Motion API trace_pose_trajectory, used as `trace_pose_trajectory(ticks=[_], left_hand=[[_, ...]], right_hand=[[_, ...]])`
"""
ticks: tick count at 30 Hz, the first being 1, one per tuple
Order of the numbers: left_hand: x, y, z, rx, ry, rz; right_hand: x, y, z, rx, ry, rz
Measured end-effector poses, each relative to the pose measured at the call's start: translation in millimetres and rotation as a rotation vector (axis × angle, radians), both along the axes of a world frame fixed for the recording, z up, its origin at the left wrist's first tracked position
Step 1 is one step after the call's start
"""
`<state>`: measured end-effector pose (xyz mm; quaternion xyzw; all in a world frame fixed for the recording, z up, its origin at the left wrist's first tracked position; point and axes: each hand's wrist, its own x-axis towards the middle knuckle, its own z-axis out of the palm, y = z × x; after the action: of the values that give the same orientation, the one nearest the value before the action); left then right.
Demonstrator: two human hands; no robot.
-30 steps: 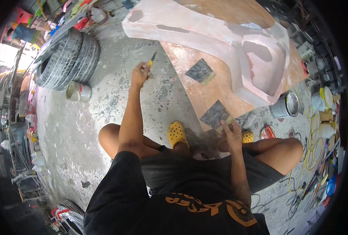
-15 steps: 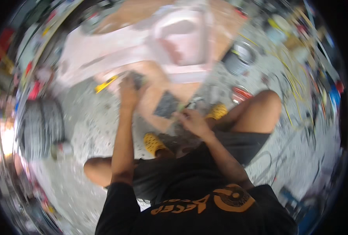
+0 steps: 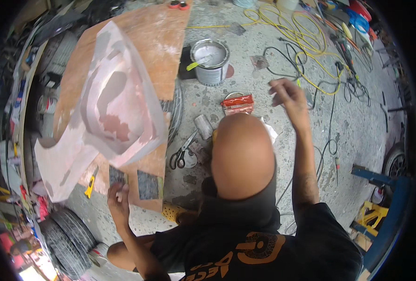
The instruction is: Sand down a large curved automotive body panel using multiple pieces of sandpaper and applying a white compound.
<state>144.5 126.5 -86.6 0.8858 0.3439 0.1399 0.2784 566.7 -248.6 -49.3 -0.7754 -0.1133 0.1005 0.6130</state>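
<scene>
My left hand [image 3: 118,199] is low on the left, its fingers loosely bent and apart, with nothing seen in it. It is at the near edge of a dark grey mottled rectangle [image 3: 117,174]; whether the fingertips touch it I cannot tell. A second dark rectangle [image 3: 147,184] lies beside it on the brown board [image 3: 170,56]. My right hand [image 3: 290,97] is raised over the floor to the right, fingers forward and partly bent, with nothing visible in it. A large pale pink-and-grey moulded panel [image 3: 124,100] rests on the board. A yellow cutter knife [image 3: 91,183] lies left of my left hand.
On the floor stand an open can [image 3: 210,63] of grey paste with a green spreader [image 3: 197,63], a red packet [image 3: 237,104] and black-handled scissors [image 3: 182,152]. Yellow cable [image 3: 294,28] coils farther off. Tyres [image 3: 67,241] lie at lower left, a blue metal frame [image 3: 393,206] at right.
The view has turned to the right. My right hand has moved from beside the second dark rectangle out to the right, over the floor. My left hand has drawn back toward the near board edge.
</scene>
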Motion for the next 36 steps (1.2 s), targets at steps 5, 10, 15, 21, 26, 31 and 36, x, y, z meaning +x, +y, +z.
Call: trace_pose_trajectory(ticks=[5,10,15,21,26,31,36], left_hand=[[85,-65,75,-0.215,-0.07,0.019],[225,-86,93,-0.051,-0.194,-0.54],[271,-105,64,-0.068,-0.377,-0.73],[130,-90,62,-0.199,-0.192,-0.275],[27,-103,2,0.249,0.077,0.222],[28,-126,-27,0.247,0.223,0.168],[2,-122,21,-0.036,-0.025,0.264]], right_hand=[[-17,2,-202,0.055,0.34,0.11],[-87,61,-258,-0.224,0.166,0.361],[-177,14,-251,0.038,0.247,0.616],[-105,-51,-224,0.073,0.22,0.468],[-92,-14,-128,0.066,0.146,0.258],[-26,11,-53,0.087,0.035,0.013],[-58,34,41,0.151,-0.155,-0.097]])
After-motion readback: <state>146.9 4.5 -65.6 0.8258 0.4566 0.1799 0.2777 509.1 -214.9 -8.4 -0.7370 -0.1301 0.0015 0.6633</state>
